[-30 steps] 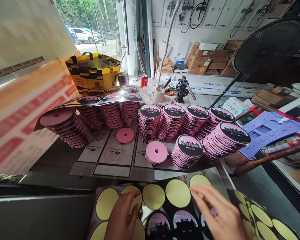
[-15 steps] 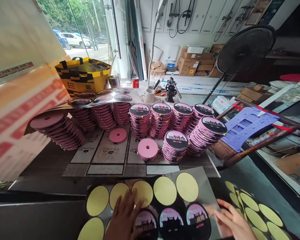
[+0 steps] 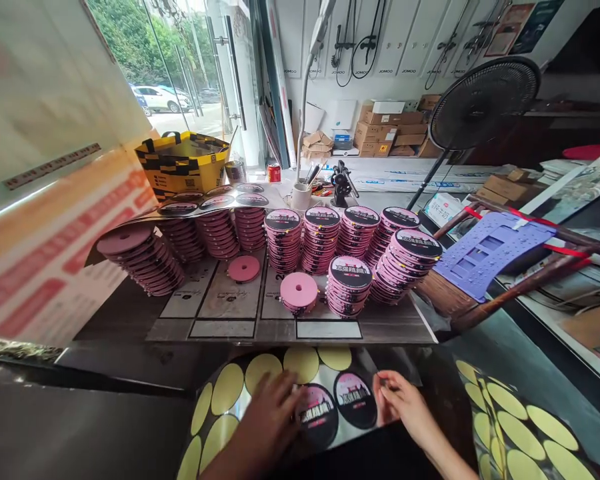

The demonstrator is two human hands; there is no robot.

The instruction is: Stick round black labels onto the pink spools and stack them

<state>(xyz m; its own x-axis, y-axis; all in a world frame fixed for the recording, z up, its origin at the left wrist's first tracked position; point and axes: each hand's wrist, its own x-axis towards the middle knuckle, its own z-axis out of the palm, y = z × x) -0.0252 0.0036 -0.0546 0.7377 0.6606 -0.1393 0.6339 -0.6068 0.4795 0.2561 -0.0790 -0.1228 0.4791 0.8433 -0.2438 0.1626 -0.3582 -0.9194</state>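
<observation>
A sheet of round stickers lies bent low in front of me, with several pale yellow circles and two printed black-and-pink stickers showing. Over its middle lies my left hand, fingers extended and slightly bent, the tips beside the left printed sticker. My right hand pinches the sheet's right edge between thumb and fingers, close to the other printed sticker. On the table beyond stand stacks of pink discs, several topped with a printed black label. A plain pink reel with a centre hole sits near the front edge.
Another sheet with yellow circles lies low at the right. A purple plastic chair seat and a black fan stand beyond it. A yellow bag, a white cup and a red can are at the back.
The sticker sheet has shifted and bent, and fewer printed stickers show. My right hand has moved left and up along with the sheet's edge; my left hand has moved slightly right.
</observation>
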